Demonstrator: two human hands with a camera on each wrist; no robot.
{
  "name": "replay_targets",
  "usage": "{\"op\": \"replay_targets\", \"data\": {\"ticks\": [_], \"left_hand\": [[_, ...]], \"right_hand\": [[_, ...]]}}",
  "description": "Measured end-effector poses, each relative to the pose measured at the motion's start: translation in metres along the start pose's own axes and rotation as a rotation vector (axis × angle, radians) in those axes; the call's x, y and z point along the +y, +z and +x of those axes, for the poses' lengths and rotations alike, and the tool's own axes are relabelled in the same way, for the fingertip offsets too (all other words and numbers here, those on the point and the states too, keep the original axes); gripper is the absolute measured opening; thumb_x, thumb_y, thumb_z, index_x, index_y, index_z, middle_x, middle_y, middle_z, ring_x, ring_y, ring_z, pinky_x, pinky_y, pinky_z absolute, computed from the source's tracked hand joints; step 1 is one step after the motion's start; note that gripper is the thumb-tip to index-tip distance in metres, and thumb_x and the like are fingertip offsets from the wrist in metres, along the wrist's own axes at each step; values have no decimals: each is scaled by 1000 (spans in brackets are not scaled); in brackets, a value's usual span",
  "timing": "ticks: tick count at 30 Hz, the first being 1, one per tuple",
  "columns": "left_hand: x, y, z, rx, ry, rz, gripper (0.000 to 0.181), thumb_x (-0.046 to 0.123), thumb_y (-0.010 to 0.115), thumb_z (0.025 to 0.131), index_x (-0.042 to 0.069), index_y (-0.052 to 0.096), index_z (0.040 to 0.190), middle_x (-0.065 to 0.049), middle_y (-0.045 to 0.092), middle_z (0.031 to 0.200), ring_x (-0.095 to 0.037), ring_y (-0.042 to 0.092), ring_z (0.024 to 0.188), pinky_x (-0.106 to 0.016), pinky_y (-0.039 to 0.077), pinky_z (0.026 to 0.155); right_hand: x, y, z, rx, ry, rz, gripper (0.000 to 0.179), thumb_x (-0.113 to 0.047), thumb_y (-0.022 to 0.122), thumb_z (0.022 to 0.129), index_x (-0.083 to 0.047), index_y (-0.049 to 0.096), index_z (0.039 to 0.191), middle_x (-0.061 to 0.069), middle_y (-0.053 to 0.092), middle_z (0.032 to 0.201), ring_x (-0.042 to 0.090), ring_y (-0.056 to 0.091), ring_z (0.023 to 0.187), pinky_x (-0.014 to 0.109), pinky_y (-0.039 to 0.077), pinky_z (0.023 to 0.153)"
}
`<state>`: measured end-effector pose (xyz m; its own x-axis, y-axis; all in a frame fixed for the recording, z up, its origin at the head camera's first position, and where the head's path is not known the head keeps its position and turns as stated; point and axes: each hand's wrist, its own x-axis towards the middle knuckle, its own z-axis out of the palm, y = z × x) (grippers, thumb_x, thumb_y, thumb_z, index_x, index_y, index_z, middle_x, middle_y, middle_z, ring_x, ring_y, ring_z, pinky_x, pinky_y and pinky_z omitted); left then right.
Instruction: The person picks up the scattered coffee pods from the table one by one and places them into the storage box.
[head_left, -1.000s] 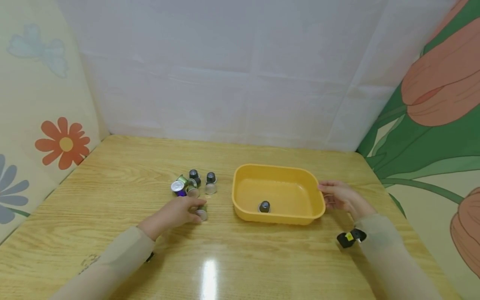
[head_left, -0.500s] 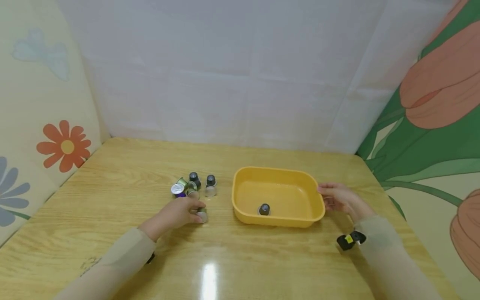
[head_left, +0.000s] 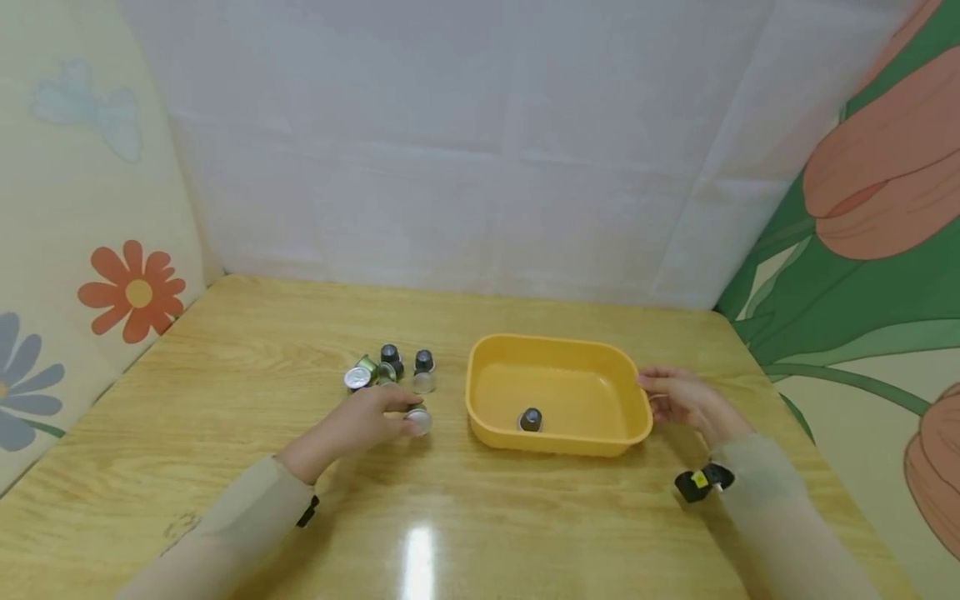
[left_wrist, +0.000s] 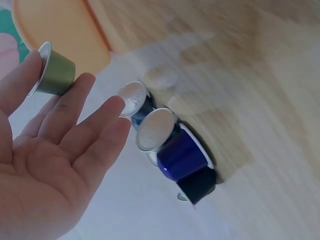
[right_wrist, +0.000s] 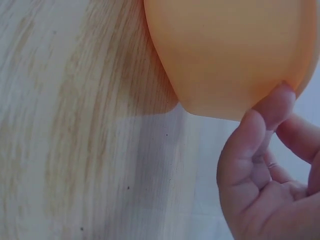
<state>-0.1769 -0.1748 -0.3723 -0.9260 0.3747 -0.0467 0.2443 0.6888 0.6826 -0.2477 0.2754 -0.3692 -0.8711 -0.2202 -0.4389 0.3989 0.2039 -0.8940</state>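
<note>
My left hand (head_left: 367,421) pinches a green coffee capsule (left_wrist: 57,75) between thumb and fingertip; its silvery lid (head_left: 420,421) faces me in the head view. Behind that hand lies a cluster of coffee capsules, among them a lid-up capsule (head_left: 357,378), a dark one (head_left: 390,354) and a purple-blue one (left_wrist: 182,156). My right hand (head_left: 686,400) grips the right end of a yellow plastic tub (head_left: 558,442), fingertips at its rim and wall. Inside the tub, near its front wall, a single dark capsule (head_left: 531,419) stands lid down.
Between the cluster and the tub stands a dark capsule (head_left: 423,361), with a pale-lidded capsule (head_left: 423,382) right in front of it. The wooden table (head_left: 525,517) ends at a white backdrop (head_left: 480,167), with flower-patterned panels at both sides.
My left hand has taken hold of the green capsule and moved it slightly right and up, toward the tub. My right hand and the tub have stayed in place.
</note>
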Motion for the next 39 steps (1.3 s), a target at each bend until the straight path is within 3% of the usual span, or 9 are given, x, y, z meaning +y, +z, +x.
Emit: {"op": "replay_targets", "data": {"ticks": [4,8,14,16,21,27,39], "left_hand": [[6,0,2,-5,23,-54,51,21,71,90,-2,56,133,-18,60,130,-37,53,122,-54,42,100],[13,0,5,-10,16,-94,56,26,69,92,-2,52,137,-17,55,136,-37,49,126,-53,41,103],[22,0,12,-4,8,-114,51,25,69,92,-3,56,133,-20,58,132,-36,56,120,-46,50,94],[24,1,15,-1,15,-129,50,23,69,92,-4,57,132,-21,59,130,-35,57,117,-44,52,91],[32,2,20,8,34,-136,49,22,69,92,-5,57,131,-21,60,128,-35,57,117,-44,51,93],[42,0,25,-3,14,-145,49,22,68,93,-4,56,133,-20,61,127,-34,57,117,-44,51,93],[53,-3,33,-38,25,-151,52,26,67,94,-3,54,135,-16,62,126,-30,58,117,-43,51,93]], "right_hand": [[0,0,0,4,2,-11,11,-15,52,101,-8,57,109,-3,60,78,11,58,62,23,51,58],[-1,1,1,14,1,-36,20,-16,52,101,-3,54,117,-3,61,79,11,59,64,24,52,59],[-2,-1,3,15,-6,-56,32,-18,53,101,2,50,126,-3,61,81,10,59,64,24,52,59],[-1,-2,3,10,-12,-49,26,-17,53,101,0,53,121,-3,61,81,11,59,64,24,53,59],[1,-3,1,1,-14,-34,15,-14,52,101,-6,57,112,-2,60,79,10,58,62,24,52,58],[2,-3,0,-5,-12,-35,15,-15,52,101,-5,56,112,-2,59,78,10,58,61,24,52,58],[-1,-3,3,7,-4,-60,35,-17,53,101,4,47,128,-2,59,82,10,59,63,24,52,59]]}}
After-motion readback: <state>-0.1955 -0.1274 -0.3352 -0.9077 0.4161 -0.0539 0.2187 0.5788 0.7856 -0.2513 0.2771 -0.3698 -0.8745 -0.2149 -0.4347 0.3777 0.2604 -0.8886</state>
